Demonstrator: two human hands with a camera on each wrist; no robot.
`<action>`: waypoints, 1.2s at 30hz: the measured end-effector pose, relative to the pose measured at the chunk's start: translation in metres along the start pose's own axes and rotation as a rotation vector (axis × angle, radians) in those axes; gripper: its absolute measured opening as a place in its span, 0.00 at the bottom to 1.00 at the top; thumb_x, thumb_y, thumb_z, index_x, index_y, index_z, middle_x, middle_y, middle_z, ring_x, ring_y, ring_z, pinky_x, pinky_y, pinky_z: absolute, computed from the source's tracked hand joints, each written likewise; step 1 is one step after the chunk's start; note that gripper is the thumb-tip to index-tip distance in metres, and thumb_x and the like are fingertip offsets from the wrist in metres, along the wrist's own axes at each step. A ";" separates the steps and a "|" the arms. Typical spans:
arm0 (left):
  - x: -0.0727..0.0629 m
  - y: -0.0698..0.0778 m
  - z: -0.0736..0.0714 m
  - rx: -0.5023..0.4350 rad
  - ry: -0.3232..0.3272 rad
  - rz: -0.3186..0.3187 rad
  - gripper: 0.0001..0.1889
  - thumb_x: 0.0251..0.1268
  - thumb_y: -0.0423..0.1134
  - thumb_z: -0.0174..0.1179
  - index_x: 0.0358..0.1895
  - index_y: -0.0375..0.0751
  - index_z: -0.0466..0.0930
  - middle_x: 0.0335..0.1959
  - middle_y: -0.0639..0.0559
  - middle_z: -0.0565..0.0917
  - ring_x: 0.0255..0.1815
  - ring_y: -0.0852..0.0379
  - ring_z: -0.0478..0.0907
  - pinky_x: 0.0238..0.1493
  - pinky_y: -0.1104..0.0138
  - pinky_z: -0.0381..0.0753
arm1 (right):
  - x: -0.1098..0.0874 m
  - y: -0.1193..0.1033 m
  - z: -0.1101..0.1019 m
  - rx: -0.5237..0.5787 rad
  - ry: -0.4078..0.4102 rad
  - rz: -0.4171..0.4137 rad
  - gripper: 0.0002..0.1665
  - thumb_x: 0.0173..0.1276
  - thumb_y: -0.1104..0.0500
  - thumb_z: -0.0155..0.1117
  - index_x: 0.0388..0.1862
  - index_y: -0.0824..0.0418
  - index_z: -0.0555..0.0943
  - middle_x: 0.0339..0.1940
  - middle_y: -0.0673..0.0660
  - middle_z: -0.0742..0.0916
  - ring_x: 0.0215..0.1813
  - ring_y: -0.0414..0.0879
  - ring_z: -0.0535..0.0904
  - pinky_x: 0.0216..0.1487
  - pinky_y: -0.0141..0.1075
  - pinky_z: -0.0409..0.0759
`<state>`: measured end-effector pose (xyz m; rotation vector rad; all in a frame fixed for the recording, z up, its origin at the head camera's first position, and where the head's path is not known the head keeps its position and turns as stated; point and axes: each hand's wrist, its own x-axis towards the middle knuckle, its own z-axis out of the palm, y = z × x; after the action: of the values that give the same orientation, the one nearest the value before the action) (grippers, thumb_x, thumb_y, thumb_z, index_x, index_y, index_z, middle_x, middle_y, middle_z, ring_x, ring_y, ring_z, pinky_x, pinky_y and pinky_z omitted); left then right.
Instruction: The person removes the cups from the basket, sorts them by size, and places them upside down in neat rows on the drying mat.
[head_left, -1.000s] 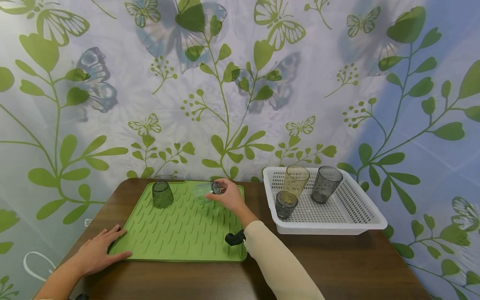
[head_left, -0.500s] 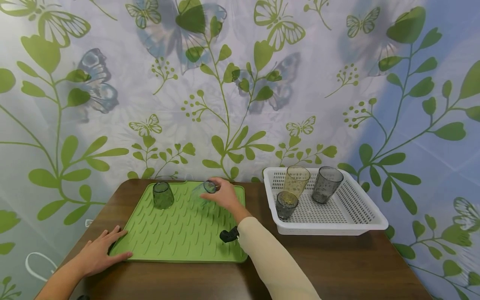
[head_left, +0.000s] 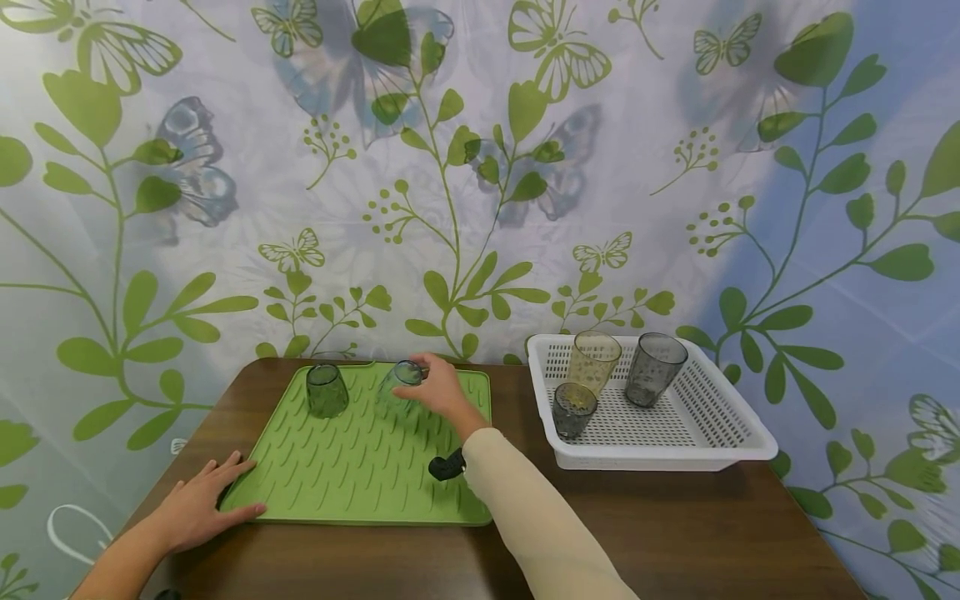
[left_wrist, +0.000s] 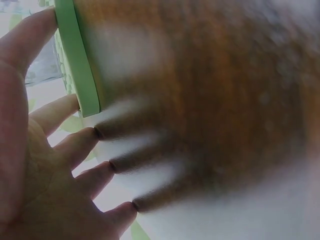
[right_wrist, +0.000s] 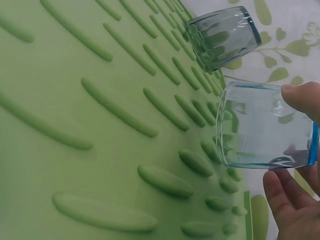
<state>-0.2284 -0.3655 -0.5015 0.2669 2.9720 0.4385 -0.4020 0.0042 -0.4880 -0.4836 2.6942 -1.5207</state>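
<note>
My right hand (head_left: 444, 392) pinches the base of a clear, blue-tinted glass (right_wrist: 265, 125) between thumb and fingers. The glass is upside down, its rim at the green ridged drying mat (head_left: 341, 479); whether it touches the mat I cannot tell. To its left on the mat stands a dark grey glass (head_left: 327, 393), also upside down. My left hand (head_left: 197, 507) rests with spread fingers at the mat's front left corner. In the left wrist view, the thumb and index fingertip touch the mat's edge (left_wrist: 77, 60).
A white perforated basket (head_left: 660, 454) stands on the brown table (head_left: 600, 517) to the right. Inside it are a tall yellowish glass (head_left: 594, 358), a tall grey glass (head_left: 654, 371) and a short grey glass (head_left: 573, 412). A patterned curtain (head_left: 480, 208) hangs behind the table.
My right hand has moved left with the blue-tinted glass, which has turned from lying tilted sideways to nearly upright, base up. The left hand has stayed at the mat's corner.
</note>
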 end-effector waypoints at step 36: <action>0.005 -0.005 0.005 0.010 0.018 0.013 0.46 0.65 0.66 0.62 0.74 0.33 0.68 0.74 0.21 0.63 0.70 0.14 0.59 0.52 0.18 0.61 | 0.004 -0.002 0.015 0.029 0.011 0.044 0.39 0.57 0.44 0.82 0.67 0.50 0.80 0.57 0.53 0.84 0.58 0.49 0.80 0.53 0.45 0.84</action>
<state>-0.2330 -0.3684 -0.5078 0.2853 2.9922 0.4293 -0.4033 -0.0103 -0.4931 -0.4132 2.6681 -1.5534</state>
